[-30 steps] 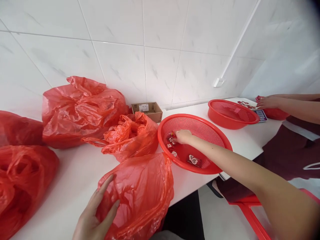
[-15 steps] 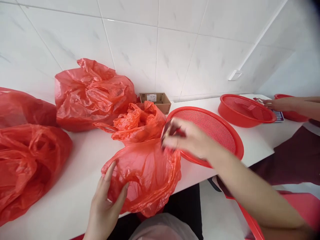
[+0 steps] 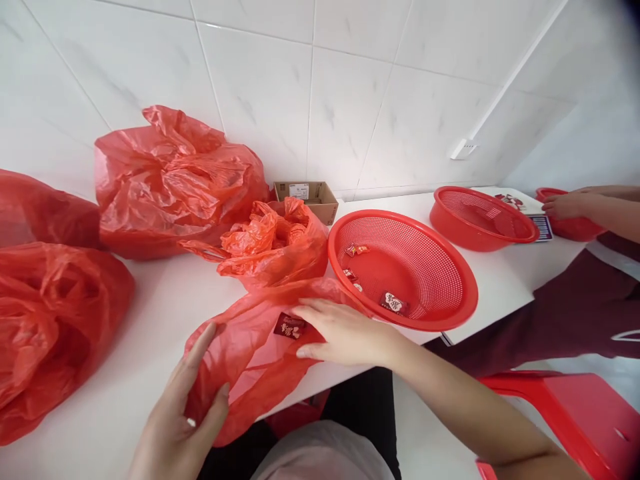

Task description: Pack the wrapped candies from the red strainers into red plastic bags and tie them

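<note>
A thin red plastic bag (image 3: 250, 360) lies slack in front of me with its mouth spread. My left hand (image 3: 183, 407) is at the bag's left edge, thumb and fingers apart against the film. Over the right side of the bag is my right hand (image 3: 345, 333), its fingers apart. Just off its fingertips, at the bag, is a small dark red packet (image 3: 290, 325) with pale print. To the right stands a red perforated basket (image 3: 445, 280) holding several small wrapped pieces, among them another dark red packet (image 3: 394, 303).
Filled red bags (image 3: 180, 187) stand at the back and left, with a smaller bunched bag (image 3: 280, 247) nearer. A cardboard box (image 3: 325, 212) sits by the wall. Rightward are a second basket (image 3: 480, 233), a co-worker's hands (image 3: 570, 203) at another red container, and a red stool (image 3: 575, 413).
My right hand came down and left from the basket's edge into the bag and its fingers opened; the dark packet now shows at the bag. The co-worker's hand shifted to the far container.
</note>
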Demonstrator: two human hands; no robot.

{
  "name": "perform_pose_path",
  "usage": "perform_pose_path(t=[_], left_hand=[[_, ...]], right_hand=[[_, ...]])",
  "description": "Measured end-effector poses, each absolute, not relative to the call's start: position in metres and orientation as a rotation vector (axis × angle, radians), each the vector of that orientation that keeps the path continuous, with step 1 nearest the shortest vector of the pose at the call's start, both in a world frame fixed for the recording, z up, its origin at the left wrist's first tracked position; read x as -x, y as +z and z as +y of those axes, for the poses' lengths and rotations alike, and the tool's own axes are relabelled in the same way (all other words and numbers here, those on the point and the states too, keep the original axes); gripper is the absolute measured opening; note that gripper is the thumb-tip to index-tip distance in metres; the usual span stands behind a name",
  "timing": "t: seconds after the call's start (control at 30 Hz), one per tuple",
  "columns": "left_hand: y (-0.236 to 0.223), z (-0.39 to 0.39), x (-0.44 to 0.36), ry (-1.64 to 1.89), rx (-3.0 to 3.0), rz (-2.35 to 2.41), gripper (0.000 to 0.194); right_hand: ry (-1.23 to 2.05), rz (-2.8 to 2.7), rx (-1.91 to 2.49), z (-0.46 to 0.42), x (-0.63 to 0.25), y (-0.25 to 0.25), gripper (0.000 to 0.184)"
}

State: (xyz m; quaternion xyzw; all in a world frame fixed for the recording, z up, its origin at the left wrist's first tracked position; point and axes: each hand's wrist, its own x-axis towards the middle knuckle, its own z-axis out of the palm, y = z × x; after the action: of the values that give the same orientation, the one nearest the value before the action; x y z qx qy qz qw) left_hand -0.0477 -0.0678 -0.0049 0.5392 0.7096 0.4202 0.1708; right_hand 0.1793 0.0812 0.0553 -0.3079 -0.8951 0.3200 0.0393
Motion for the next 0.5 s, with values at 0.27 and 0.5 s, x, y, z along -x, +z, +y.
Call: perform_pose_path(t=[0.27, 0.5], left_hand=[[-0.006, -0.060, 0.052, 1.151, -1.379, 2.090, 0.069], [0.009, -0.055, 0.037, 1.189, -1.224, 2.078, 0.069]], right_hand=[[0.529, -2.615, 1.680, 0.148, -0.261, 0.085, 0.052], [0.550, -2.930, 1.518, 0.172, -0.280, 0.023, 0.088]])
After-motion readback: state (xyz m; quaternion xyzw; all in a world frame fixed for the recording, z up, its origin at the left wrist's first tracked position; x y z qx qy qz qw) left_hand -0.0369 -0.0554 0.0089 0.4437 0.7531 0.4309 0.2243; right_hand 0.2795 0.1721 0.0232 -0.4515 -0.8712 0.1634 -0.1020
